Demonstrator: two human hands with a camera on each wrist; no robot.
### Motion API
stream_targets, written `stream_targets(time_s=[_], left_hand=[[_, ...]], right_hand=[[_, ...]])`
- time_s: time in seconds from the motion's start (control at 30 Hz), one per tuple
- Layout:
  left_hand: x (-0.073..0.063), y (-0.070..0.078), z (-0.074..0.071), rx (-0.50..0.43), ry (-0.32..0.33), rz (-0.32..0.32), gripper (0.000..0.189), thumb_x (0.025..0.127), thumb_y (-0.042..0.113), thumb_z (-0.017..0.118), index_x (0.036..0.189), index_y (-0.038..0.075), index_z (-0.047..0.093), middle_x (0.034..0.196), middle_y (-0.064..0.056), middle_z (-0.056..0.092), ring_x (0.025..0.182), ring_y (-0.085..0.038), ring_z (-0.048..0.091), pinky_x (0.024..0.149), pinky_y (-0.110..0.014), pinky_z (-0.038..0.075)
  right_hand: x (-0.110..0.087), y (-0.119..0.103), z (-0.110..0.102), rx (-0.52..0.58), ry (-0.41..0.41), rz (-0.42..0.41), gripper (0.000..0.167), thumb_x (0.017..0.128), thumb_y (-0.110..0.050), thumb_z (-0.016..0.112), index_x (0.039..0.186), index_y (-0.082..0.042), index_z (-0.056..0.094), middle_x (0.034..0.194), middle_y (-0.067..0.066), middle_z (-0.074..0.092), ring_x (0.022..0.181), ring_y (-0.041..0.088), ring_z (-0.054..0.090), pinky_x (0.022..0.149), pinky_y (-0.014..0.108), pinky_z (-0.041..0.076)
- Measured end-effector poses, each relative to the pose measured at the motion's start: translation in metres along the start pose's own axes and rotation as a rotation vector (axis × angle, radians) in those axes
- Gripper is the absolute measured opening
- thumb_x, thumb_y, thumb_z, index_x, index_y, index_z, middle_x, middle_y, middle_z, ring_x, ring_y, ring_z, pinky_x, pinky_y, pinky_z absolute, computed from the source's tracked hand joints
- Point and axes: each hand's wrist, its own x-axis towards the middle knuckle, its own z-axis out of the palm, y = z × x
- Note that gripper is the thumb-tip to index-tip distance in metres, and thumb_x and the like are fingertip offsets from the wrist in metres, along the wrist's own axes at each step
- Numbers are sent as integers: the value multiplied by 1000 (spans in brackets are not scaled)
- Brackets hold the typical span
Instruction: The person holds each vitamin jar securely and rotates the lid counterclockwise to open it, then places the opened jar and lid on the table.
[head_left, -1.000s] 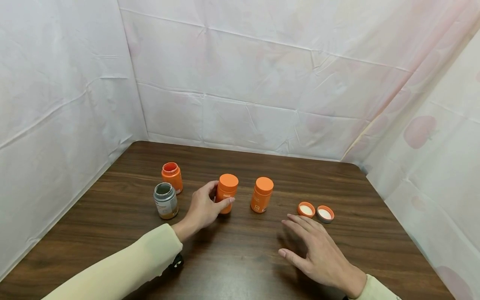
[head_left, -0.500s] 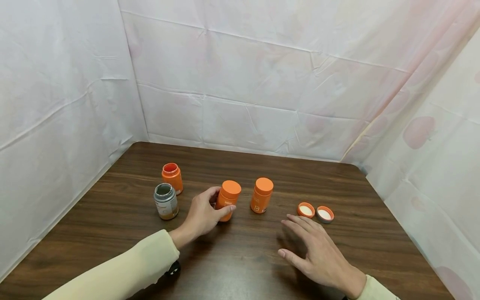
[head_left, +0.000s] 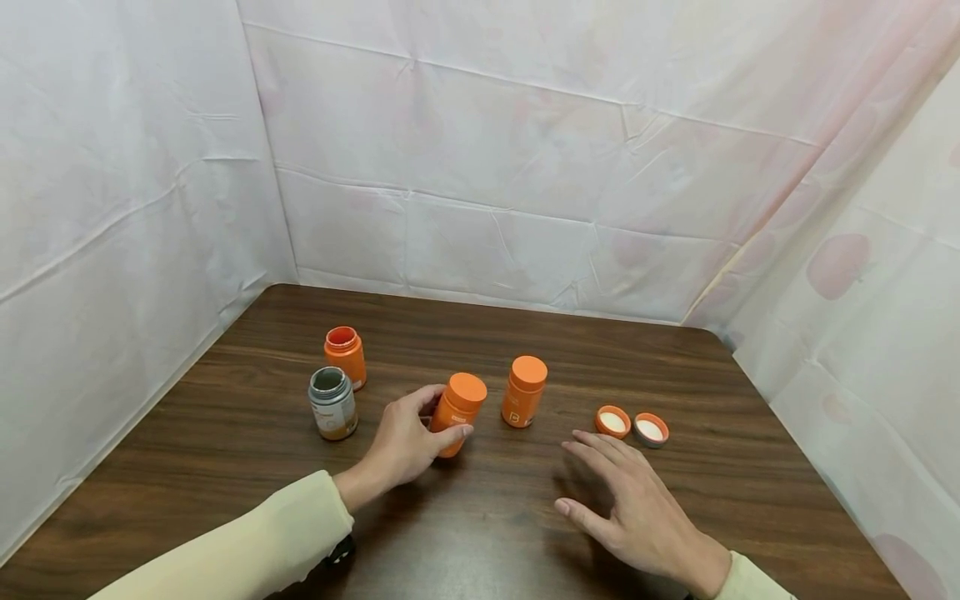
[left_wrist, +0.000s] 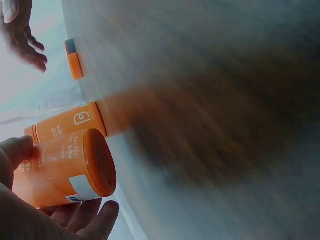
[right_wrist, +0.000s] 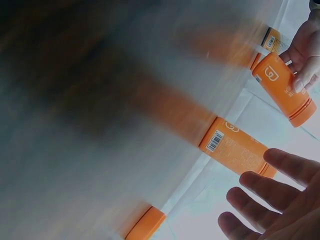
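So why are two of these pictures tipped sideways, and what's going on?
These are a person's two hands, no robot. The big picture comes from a camera worn on the head; the tipped ones come from cameras on each wrist. The left hand holds a capped orange bottle, tilted. The right hand holds nothing. On the brown table stand another capped bottle, an open orange bottle and an open grey bottle. An orange lid and a grey-and-orange lid lie near the right hand.

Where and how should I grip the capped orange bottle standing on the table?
I'd grip the standing bottle round its upright, cylindrical body, below the cap, likely from the right: the right hand is there, while the left hand holds a tilted bottle opposite.
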Motion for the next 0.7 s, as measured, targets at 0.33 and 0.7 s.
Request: stream_targets(time_s=[0.33,0.7], left_hand=[[-7,-3,1,21,-30,23,53,81,24,90,128,15,67,112,4,72,97,-14,66,91,-46,53],[-15,-3,4,2,-70,100,54,79,22,91,127,16,68,112,2,72,97,-16,66,89,-49,53]], right_hand=[[-1,-3,1,34,9,27,60,90,-51,76,142,-28,58,147,-10,53,133,20,50,103,53,41],[1,-8,0,80,22,44,61,89,-48,78,143,-29,55,146,-12,52,132,16,51,100,52,44]])
